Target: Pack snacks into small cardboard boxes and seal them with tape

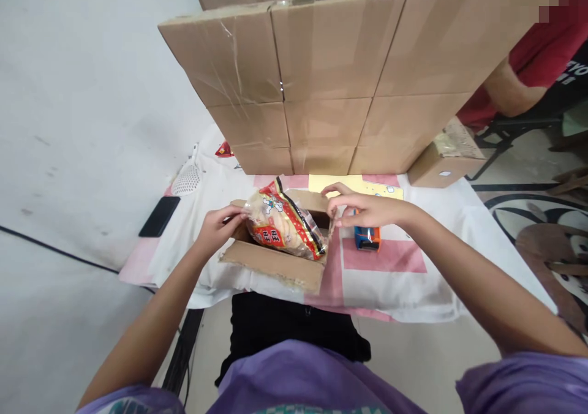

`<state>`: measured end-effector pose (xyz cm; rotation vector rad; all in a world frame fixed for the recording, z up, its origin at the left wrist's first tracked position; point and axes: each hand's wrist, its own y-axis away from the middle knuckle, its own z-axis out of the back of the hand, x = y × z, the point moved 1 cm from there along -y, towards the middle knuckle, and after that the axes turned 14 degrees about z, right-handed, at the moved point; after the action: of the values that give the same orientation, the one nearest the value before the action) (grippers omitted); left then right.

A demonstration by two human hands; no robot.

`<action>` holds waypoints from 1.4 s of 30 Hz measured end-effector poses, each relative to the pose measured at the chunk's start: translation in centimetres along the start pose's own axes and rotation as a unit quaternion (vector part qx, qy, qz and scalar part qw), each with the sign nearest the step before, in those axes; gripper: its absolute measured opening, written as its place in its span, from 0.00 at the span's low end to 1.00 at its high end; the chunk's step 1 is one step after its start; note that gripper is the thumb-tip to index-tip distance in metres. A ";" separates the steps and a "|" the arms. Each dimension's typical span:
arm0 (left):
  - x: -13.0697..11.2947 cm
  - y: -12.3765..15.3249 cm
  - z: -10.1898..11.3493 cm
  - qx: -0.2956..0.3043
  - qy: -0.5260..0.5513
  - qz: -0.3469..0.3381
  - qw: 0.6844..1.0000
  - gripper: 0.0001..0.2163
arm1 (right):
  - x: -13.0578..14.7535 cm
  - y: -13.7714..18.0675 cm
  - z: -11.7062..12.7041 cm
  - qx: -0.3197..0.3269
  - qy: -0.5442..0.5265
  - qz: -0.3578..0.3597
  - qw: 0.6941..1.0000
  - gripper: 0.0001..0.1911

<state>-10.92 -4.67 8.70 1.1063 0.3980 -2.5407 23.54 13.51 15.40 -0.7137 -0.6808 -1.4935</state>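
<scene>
A small open cardboard box (275,264) lies on a cloth-covered low table (413,285) in front of me. A snack bag (282,224) with red and yellow print sticks out of the box, tilted. My left hand (218,227) grips the bag's left end at the box's left side, fingers closed on it. My right hand (362,209) is at the box's right flap (331,221), fingers curled and pinching its edge. Just behind and under that hand sits a blue and orange tape dispenser (367,237).
A wall of sealed cardboard boxes (331,77) stands at the table's back. A black phone (159,216) and a white mesh object (186,180) lie at the left; a yellow paper (372,185) behind the box. Another person in red (533,65) sits at right.
</scene>
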 end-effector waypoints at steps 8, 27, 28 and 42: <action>0.9 -0.3 -0.3 -0.036 0.124 0.073 0.989 0.12 | 0.3 2.3 -3.7 -0.128 0.131 0.056 0.982 0.11; -4.5 1.3 0.9 -0.136 -0.182 -0.066 0.972 0.11 | -1.2 1.6 -4.4 -0.156 0.136 0.117 0.971 0.15; -4.8 1.4 0.9 -0.144 -0.215 -0.078 0.963 0.11 | -1.2 1.6 -4.4 -0.159 0.137 0.119 0.971 0.15; -8.2 0.8 -0.6 0.218 -0.400 -0.280 0.845 0.08 | -0.8 1.4 -6.1 -0.267 0.103 0.096 0.953 0.11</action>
<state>-4.99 -3.52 14.33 -0.1039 -0.1219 -3.4085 24.80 9.22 10.91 -0.9826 -0.0329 -1.5535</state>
